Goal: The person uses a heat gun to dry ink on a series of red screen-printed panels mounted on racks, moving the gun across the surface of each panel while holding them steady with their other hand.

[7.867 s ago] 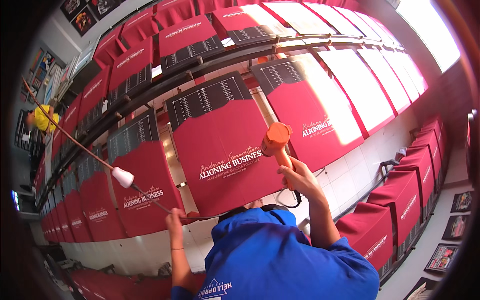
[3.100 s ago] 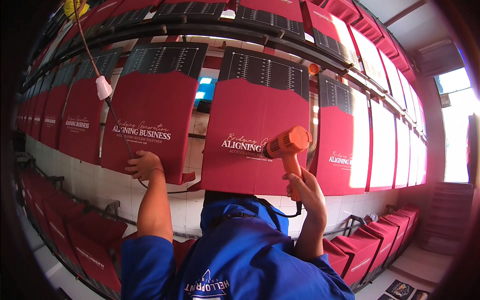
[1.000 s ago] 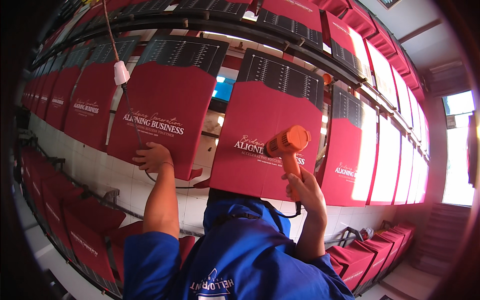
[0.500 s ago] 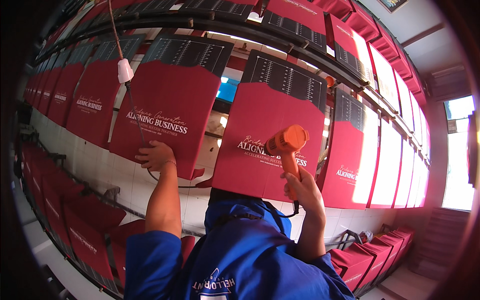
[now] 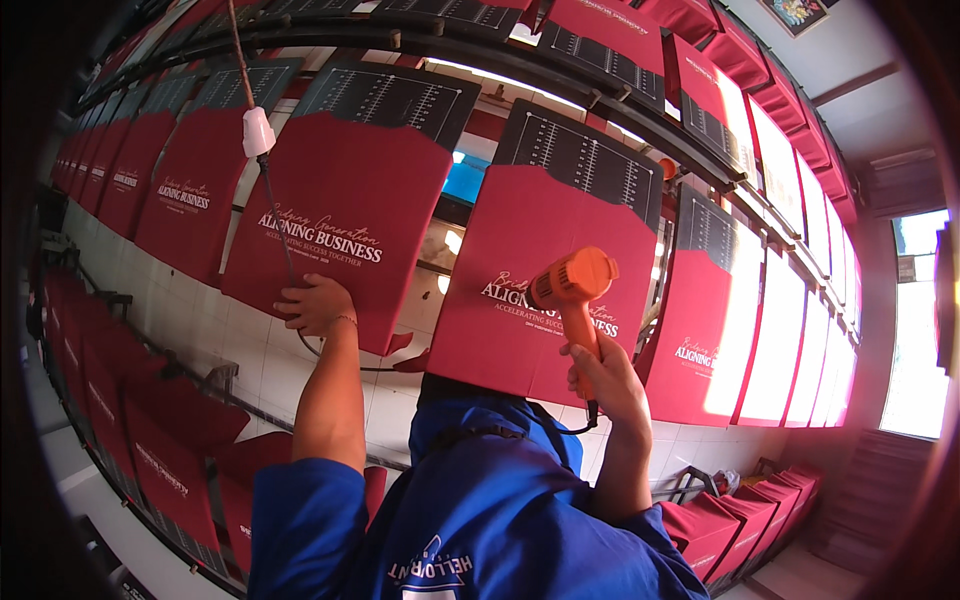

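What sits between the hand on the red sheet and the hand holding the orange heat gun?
In the head view, between the left hand and the right hand with the orange heat gun hangs another red printed sheet, above a blue-clad shoulder.

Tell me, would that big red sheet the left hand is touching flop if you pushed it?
Probably it would swing rather than flop: the red sheet hangs from the overhead rail by its top. It looks flat and unwrinkled, so likely stiff card. Its lower edge under the left hand seems free, so likely light.
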`<state>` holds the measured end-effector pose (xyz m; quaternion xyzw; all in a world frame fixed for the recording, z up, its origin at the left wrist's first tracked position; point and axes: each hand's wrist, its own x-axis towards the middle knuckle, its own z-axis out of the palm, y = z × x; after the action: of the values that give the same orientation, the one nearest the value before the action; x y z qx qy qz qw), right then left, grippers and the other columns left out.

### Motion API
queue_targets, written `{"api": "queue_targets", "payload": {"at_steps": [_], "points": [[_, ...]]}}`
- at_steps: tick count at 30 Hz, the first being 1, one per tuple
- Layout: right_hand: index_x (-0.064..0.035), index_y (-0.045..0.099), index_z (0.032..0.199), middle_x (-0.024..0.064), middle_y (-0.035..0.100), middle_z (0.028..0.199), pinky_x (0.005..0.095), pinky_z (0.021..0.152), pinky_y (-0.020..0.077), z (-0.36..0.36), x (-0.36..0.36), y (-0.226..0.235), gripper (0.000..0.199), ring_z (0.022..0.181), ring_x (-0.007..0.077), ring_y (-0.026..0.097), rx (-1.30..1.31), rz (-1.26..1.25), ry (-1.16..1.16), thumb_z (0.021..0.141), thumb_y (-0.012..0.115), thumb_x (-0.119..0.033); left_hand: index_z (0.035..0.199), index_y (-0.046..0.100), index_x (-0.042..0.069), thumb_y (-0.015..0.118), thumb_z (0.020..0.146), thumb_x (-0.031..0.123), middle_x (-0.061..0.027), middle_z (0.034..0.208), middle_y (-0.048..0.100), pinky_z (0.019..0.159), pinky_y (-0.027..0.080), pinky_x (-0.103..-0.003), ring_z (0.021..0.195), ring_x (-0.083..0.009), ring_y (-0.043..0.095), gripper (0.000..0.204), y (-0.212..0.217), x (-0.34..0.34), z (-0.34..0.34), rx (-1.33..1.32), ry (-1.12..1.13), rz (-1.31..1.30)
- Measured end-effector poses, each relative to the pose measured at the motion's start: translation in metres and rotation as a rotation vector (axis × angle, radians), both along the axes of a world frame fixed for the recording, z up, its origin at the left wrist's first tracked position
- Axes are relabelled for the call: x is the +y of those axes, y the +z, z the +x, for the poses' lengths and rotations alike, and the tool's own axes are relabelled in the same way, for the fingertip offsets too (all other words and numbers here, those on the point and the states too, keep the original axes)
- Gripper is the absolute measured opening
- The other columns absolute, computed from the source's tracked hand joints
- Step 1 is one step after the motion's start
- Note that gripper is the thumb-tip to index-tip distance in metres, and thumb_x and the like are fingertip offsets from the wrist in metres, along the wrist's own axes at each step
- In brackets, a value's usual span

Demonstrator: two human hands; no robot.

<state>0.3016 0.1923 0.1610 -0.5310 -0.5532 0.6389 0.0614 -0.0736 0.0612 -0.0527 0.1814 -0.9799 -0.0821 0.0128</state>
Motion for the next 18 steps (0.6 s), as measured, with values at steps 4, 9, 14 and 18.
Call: {"api": "queue_targets", "payload": {"at_steps": [4, 9, 14, 18], "points": [[0.0017, 0.058, 0.119, 0.0038, 0.063, 0.092, 0.0238, 0.058, 0.0509, -0.003, 0.001, 0.003, 0.033, 0.068, 0.0089, 0.059, -0.016, -0.017, 0.015, 0.098, 0.057, -0.024, 0.148, 0.031, 0.005, 0.037, 0.1, 0.048, -0.0224, 0.157, 0.025, 0.104, 0.041, -0.056, 0.134, -0.0503, 0.035, 0.065, 0.001, 0.0, 0.001, -0.003, -0.004, 0.004], [0.0008, 0.058, 0.119, 0.0036, 0.063, 0.093, 0.0237, 0.059, 0.0511, -0.008, 0.004, 0.006, 0.032, 0.069, 0.0087, 0.059, -0.01, -0.031, 0.046, 0.098, 0.057, -0.023, 0.148, 0.031, 0.006, 0.036, 0.1, 0.048, -0.0204, 0.157, 0.026, 0.102, 0.042, -0.054, 0.133, -0.0472, 0.037, 0.064, 0.002, 0.002, 0.001, -0.014, 0.004, -0.037], [0.0008, 0.057, 0.121, 0.0036, 0.063, 0.096, 0.0237, 0.058, 0.0501, -0.012, 0.003, 0.003, 0.033, 0.069, 0.0081, 0.059, -0.002, -0.038, 0.062, 0.098, 0.056, -0.023, 0.148, 0.032, 0.006, 0.036, 0.1, 0.048, -0.0203, 0.157, 0.026, 0.101, 0.043, -0.054, 0.133, -0.0475, 0.037, 0.064, 0.005, 0.002, 0.002, -0.026, 0.004, -0.041], [0.0009, 0.057, 0.119, 0.0036, 0.061, 0.09, 0.0236, 0.056, 0.0487, -0.015, 0.007, 0.004, 0.031, 0.067, 0.0081, 0.058, -0.03, -0.055, 0.078, 0.098, 0.056, -0.022, 0.148, 0.032, 0.006, 0.037, 0.1, 0.047, -0.0202, 0.157, 0.026, 0.101, 0.043, -0.053, 0.133, -0.0469, 0.038, 0.064, 0.003, 0.002, 0.001, -0.007, 0.004, -0.049]]}}
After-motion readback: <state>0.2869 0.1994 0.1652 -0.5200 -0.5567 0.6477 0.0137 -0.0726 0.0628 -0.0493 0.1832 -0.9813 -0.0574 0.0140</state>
